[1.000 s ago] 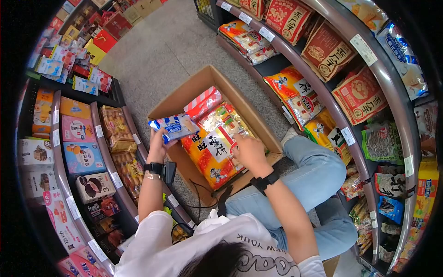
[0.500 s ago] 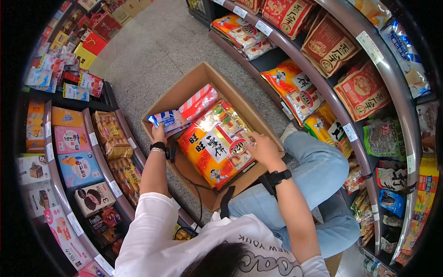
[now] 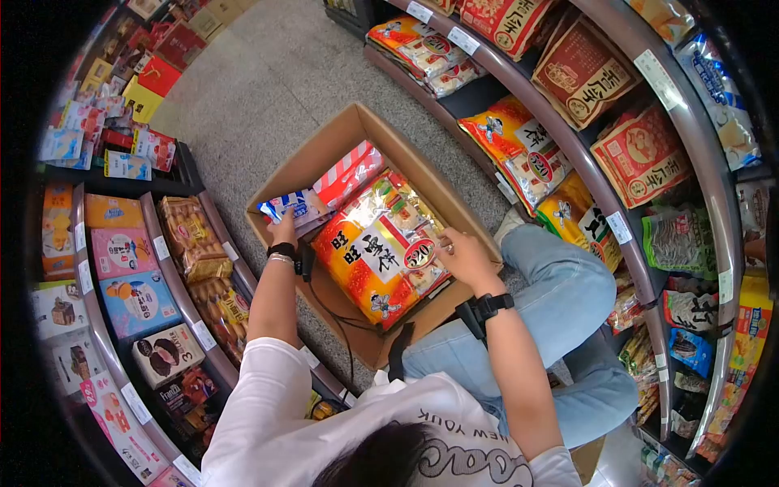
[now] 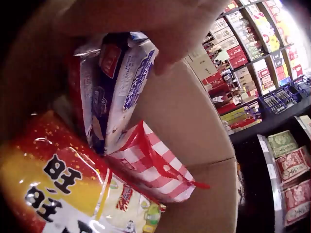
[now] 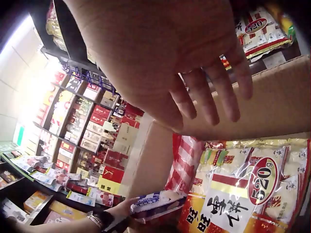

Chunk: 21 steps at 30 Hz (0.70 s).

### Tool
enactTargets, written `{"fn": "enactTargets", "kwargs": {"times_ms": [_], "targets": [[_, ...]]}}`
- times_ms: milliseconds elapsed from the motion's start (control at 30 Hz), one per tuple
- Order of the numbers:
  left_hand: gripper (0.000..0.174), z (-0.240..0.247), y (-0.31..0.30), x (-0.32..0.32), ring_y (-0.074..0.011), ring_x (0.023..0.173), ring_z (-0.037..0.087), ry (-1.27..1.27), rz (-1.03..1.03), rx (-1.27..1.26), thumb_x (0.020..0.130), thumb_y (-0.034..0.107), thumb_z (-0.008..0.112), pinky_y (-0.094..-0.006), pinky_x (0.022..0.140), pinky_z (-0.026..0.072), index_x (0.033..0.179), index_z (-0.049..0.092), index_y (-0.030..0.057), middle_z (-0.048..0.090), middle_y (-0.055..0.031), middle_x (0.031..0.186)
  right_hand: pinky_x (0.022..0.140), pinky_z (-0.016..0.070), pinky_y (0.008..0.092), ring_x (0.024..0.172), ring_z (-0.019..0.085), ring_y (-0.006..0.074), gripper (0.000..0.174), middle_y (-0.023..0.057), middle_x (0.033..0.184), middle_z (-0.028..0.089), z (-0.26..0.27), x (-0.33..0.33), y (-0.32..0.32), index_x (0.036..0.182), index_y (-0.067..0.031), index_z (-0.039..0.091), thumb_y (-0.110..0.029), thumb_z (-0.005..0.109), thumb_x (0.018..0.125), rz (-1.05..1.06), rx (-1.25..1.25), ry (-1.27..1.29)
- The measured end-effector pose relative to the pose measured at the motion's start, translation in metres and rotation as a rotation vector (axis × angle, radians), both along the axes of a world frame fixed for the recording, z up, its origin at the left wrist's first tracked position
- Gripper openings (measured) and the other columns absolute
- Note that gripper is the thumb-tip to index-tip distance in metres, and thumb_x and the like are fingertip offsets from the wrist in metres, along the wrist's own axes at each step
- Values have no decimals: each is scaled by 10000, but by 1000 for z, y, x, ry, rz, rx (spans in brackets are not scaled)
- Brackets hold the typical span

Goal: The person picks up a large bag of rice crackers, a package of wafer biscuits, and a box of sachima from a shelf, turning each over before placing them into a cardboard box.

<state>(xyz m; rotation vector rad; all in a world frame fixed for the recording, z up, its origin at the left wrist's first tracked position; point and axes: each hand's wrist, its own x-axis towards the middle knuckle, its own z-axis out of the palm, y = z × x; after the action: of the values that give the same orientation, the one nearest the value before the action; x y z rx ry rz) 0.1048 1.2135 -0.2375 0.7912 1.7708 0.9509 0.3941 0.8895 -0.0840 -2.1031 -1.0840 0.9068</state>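
Observation:
A cardboard box (image 3: 308, 148) stands on the floor in front of the seated person. In it lies a big orange and yellow bag of rice crackers (image 3: 357, 243) marked 520, with a red-and-white striped packet (image 3: 350, 174) beyond it. My left hand (image 3: 282, 230) grips a blue and white snack packet (image 3: 302, 206) at the box's left corner. In the left wrist view this packet (image 4: 124, 80) stands on edge beside the striped one, under the hand. My right hand (image 3: 465, 256), its fingers loosely extended in the right wrist view, hovers near the big bag's right edge.
Shelves of boxed biscuits (image 3: 142, 304) rise close on the left. On the right, shelves hold more rice cracker bags (image 3: 515, 154) and red-brown packs (image 3: 583, 77). A bent knee (image 3: 560, 284) lies against the box's right side. A black cable (image 3: 341, 325) hangs by the near edge.
My left hand has moved the blue packet left and down, off the big bag into the box's corner. The right hand has drawn back rightward from the bag's middle.

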Motion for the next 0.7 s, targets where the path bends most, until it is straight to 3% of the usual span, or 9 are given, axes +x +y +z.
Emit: {"fn": "enactTargets", "kwargs": {"times_ms": [33,133,233,267,367,400,533,633,700], "targets": [[493,8,-1,9,-235,908,626,67,140,-15,721,144,759,-369,847,495,1130,549,-34,635,-142,1033,752,492,448,849,619,388,358,218,872,648,-1,-1,-1,1145,-99,596,-223,649,813,-3,-9,0],[575,-22,28,-16,-240,948,623,-308,-135,-217,710,174,773,-373,837,510,1192,536,-32,608,-166,1118,754,492,449,843,618,390,370,220,862,647,-1,-2,-2,1153,-99,594,-228,652,811,-14,-1,18],[692,6,14,10,-248,958,626,-392,-316,-220,681,211,797,-371,833,521,1243,498,-61,587,-194,1152,749,496,441,836,625,378,366,207,857,652,0,-1,-4,1149,-93,597,-230,651,813,-20,-8,17],[602,-22,29,11,-266,950,631,-223,-312,-228,766,228,718,-400,836,527,1242,464,-39,604,-143,1135,749,498,436,836,628,372,364,201,857,654,-1,-1,-5,1146,-91,598,-230,650,814,-23,-5,18],[878,31,3,59,-290,981,611,265,-215,-306,693,272,782,-446,830,517,1334,282,-61,513,-178,1235,749,502,424,837,633,354,353,181,854,661,-3,1,-5,1135,-85,603,-231,648,817,-33,-6,22],[1191,10,11,51,-303,1262,415,21,-284,-223,568,311,862,-436,1029,371,1379,95,-102,396,-240,1367,750,502,421,838,634,347,347,174,852,662,-2,1,-5,1130,-84,605,-230,647,817,-38,-14,29],[1116,-37,23,38,-329,1203,470,442,-446,-87,561,323,880,-415,1007,404,1338,191,-86,435,-252,1312,744,504,416,839,636,330,335,159,849,664,2,2,-5,1111,-84,616,-237,647,814,-47,-24,49],[1137,-1,11,37,-348,1172,503,42,-485,28,540,332,891,-373,992,421,1339,200,-88,420,-271,1325,731,505,413,827,639,325,335,154,854,667,-1,4,-9,1102,-84,621,-244,647,809,-58,-44,22],[1072,-7,15,36,-358,1155,523,164,-411,-45,551,388,874,-352,969,431,1299,289,-110,449,-289,1301,727,505,413,827,639,326,339,154,861,668,-1,4,-11,1105,-91,621,-250,648,807,-60,-43,16]]}}
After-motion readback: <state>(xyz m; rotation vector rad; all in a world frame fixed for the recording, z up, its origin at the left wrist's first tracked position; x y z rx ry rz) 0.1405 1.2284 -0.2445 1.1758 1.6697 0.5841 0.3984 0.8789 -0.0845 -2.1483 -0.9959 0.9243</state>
